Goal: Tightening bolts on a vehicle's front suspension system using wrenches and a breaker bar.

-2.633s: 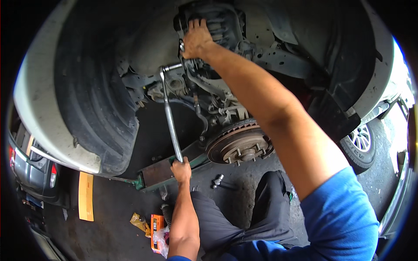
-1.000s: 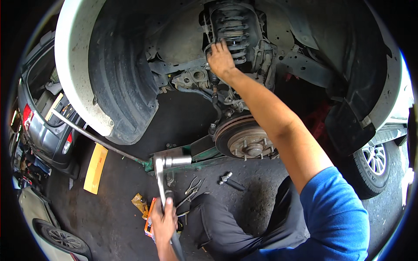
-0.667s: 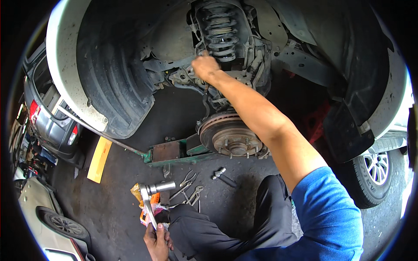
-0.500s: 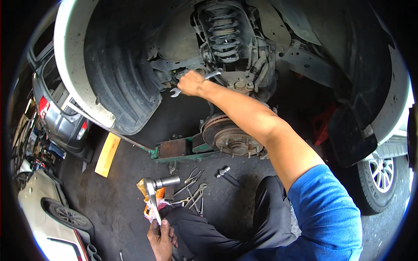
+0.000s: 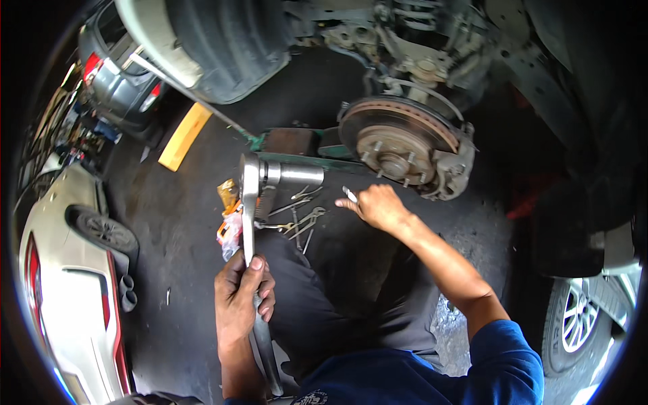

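Observation:
My left hand (image 5: 243,293) is closed around the handle of a long ratchet (image 5: 249,209), held upright in front of my left thigh. A shiny deep socket (image 5: 302,175) sits on the ratchet's head and points right. My right hand (image 5: 385,208) is closed on a wrench (image 5: 349,194); one metal end shows beside the thumb, and the rest is hidden by the hand. This hand is apart from the brake disc (image 5: 368,116) and wheel hub (image 5: 395,164), just below and left of them. A brake caliper (image 5: 456,169) is on the disc's right side.
Pliers and wrenches (image 5: 310,217) lie on the floor beyond my knee, beside a plastic bag (image 5: 231,229). A green floor jack (image 5: 331,163) stands behind the disc. Suspension arms (image 5: 425,67) hang above. A yellow board (image 5: 184,138) and parked cars are at the left.
My right hand has come down from the suspension with the wrench, toward me and to the right. The left hand has raised the ratchet. The view has tilted lower.

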{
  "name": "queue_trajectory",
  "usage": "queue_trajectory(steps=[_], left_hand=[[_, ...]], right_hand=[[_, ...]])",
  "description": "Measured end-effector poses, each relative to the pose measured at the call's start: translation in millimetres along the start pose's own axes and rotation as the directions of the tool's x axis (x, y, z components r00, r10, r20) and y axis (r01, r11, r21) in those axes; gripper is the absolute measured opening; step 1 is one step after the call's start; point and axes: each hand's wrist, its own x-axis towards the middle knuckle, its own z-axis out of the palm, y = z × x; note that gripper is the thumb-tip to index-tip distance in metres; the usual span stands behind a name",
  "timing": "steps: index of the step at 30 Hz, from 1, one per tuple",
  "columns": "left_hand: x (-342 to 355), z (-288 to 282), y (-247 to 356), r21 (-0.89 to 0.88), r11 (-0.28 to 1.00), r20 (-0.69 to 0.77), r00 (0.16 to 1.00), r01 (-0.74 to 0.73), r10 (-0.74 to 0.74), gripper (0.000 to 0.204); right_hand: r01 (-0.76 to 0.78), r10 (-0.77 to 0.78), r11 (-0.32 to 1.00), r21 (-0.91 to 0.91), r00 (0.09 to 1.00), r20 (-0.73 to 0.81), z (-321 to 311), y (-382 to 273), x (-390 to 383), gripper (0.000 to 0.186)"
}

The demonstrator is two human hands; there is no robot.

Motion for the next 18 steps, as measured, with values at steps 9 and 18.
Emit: queue_trajectory(steps=[9,18], left_hand=[[51,110,-8,-0.060,0.998,0.490,0.871,-0.001,0.031,0.028],[68,205,7,-0.183,0.974,0.559,0.801,-0.132,0.214,0.033]], right_hand=[[-0.678,0.711,0.703,-0.216,0.677,0.190,209,190,-141,0.040],[-0.453,0.067,-0.002,0.891,0.889,0.452,-11,43,-176,0.075]])
